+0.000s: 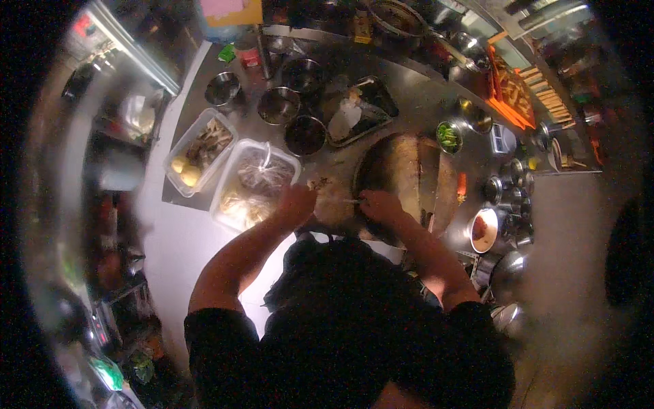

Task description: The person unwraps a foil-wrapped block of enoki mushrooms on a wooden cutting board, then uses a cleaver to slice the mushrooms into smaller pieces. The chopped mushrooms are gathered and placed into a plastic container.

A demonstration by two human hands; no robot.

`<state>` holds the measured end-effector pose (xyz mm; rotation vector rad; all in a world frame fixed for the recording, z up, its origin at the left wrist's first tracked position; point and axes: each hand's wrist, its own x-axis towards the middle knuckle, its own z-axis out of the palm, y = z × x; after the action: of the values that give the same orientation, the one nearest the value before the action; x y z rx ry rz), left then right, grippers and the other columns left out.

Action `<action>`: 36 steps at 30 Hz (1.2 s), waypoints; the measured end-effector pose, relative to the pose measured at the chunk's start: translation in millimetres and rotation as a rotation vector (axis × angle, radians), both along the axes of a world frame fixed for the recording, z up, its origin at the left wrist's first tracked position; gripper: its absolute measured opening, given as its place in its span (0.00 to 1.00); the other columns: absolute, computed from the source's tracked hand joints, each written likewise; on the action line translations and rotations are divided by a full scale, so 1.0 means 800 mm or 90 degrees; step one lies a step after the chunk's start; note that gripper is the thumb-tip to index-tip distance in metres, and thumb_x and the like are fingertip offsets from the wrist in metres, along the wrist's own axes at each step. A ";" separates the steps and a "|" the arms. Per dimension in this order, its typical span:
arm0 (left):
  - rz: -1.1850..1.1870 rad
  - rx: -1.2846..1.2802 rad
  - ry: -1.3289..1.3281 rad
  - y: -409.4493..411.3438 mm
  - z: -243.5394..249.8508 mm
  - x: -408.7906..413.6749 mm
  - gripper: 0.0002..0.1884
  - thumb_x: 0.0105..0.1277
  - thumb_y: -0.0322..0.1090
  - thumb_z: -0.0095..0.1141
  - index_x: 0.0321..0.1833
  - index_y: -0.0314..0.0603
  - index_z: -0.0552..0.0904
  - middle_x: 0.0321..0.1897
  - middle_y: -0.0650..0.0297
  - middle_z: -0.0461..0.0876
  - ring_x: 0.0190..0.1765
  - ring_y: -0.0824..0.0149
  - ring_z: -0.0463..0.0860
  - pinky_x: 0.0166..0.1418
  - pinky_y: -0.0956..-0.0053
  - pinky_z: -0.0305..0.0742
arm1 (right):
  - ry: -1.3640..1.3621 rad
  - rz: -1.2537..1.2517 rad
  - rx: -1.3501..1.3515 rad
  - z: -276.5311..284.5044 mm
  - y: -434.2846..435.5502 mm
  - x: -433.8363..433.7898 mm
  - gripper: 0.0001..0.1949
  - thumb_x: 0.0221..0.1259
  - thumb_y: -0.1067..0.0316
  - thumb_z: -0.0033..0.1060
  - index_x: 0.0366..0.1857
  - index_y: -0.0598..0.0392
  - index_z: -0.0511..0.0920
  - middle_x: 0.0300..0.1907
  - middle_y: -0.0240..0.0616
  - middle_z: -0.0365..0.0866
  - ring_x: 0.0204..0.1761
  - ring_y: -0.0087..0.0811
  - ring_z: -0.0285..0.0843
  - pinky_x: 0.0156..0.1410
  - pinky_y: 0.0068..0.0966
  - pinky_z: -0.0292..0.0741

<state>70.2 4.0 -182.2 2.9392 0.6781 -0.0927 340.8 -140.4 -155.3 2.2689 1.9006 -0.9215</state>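
My left hand [298, 202], fingers curled, is at the right rim of a white plastic tub [220, 197]. In that tub lie a tied clear plastic bag [260, 171] and another bag with pale contents [242, 207]. Over the left edge of a round wooden chopping block [401, 158] is my right hand [382, 207], also curled. A thin pale strand [347, 201] stretches between both hands, above the steel worktop [332, 176]; it is too blurred to name. A cleaver-like blade [428, 158] appears to lie on the block, though dim light leaves this unsure.
Left stands a clear tub [173, 153] with yellow round items and pale pieces. Metal pots [278, 105] and a tray [388, 97] fill the back. Rightward are a bowl of chopped greens [449, 137], a scale [503, 138], a white bowl [483, 240] and an orange basket [506, 115].
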 end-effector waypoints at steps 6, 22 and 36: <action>0.283 -0.849 -0.450 -0.034 -0.122 -0.025 0.19 0.73 0.45 0.65 0.54 0.35 0.87 0.58 0.54 0.84 0.59 0.54 0.85 0.65 0.59 0.79 | 0.183 0.084 0.131 0.031 0.016 -0.039 0.09 0.67 0.63 0.64 0.44 0.52 0.89 0.54 0.46 0.85 0.56 0.50 0.83 0.61 0.43 0.81; 0.378 -0.893 -0.378 -0.056 -0.007 0.019 0.19 0.74 0.45 0.65 0.59 0.39 0.86 0.49 0.60 0.89 0.49 0.63 0.87 0.55 0.66 0.82 | 0.343 -0.244 0.107 -0.003 -0.005 -0.054 0.16 0.70 0.57 0.68 0.54 0.55 0.84 0.54 0.39 0.86 0.50 0.29 0.83 0.55 0.31 0.81; 0.387 -0.678 -0.568 -0.066 -0.009 0.037 0.12 0.71 0.38 0.63 0.52 0.40 0.85 0.45 0.45 0.86 0.48 0.43 0.86 0.52 0.54 0.81 | 0.426 -0.076 0.290 0.009 0.019 -0.089 0.27 0.68 0.57 0.71 0.67 0.55 0.75 0.62 0.43 0.80 0.63 0.47 0.79 0.72 0.43 0.75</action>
<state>99.9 -48.4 -189.5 1.4450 0.9008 0.6455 269.2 -125.6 -147.8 2.5547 2.4629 -1.5620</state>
